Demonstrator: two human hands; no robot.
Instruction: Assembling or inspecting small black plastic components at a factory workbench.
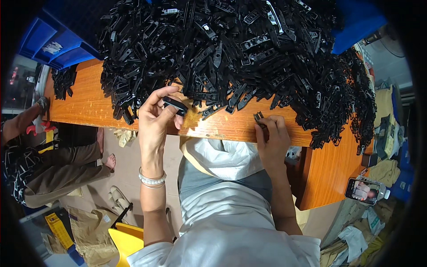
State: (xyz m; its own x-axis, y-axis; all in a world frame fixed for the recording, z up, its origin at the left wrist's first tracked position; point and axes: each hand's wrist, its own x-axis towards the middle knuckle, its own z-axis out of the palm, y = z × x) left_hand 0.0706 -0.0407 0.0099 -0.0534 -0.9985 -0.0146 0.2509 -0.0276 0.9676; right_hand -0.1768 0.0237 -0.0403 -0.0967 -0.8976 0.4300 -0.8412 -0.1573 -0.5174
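Note:
My left hand is raised above the table's front edge, its fingers pinching a small black plastic part with a smooth, slightly glossy face. To the right, my right hand rests at the wooden table edge, fingers curled around a small dark plastic piece whose tip shows past the fingertips. Just beyond both hands spreads a large heap of black plastic parts, long and narrow, many with slots and pointed ends.
Blue bins stand at the far left, and another blue bin at the far right. A white sack lies over my lap. Another person's leg is at the left. A phone stands at the right. A yellow chair sits lower left.

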